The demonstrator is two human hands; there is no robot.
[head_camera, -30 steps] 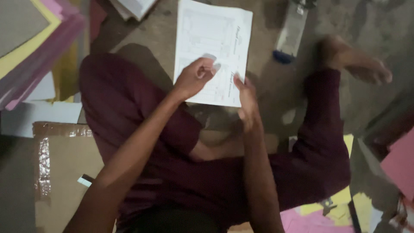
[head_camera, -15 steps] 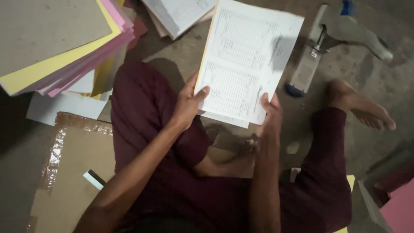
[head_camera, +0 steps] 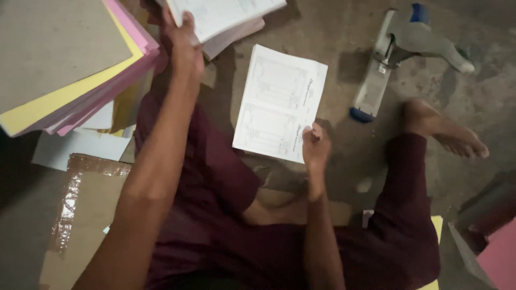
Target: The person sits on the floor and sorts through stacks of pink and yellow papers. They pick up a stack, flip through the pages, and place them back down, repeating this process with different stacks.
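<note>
right hand (head_camera: 316, 147) pinching printed sheet (head_camera: 279, 102) at lower edge, mid-frame; left hand (head_camera: 185, 45) gripping paper stack (head_camera: 226, 16), upper frame; keeping edges squared advisable.

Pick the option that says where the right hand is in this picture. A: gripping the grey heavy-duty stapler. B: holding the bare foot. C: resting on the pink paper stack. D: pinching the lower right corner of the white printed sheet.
D: the right hand pinches the lower right corner of the white printed sheet lying on the floor, apart from the grey heavy-duty stapler.
</note>
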